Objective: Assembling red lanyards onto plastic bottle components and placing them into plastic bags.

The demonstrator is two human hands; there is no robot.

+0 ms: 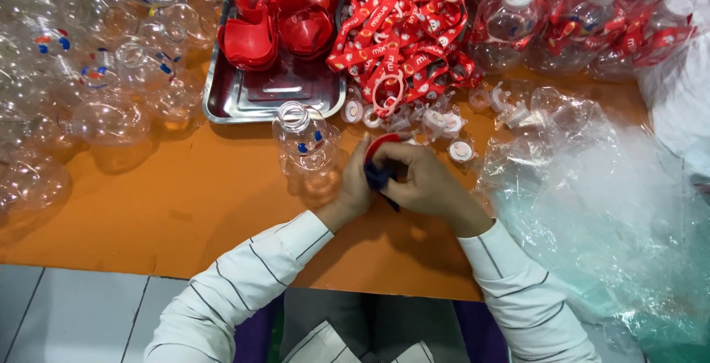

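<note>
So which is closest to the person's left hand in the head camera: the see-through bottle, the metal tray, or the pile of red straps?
1. The see-through bottle, just above the left hand and nearly touching it.
2. The metal tray, further up and to the left.
3. The pile of red straps, at the top of the table, a bit farther than the tray.

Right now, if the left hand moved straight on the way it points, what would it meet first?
Probably the right hand, since the left hand points right and both already pinch a dark blue piece between them; depth is unclear.
</note>
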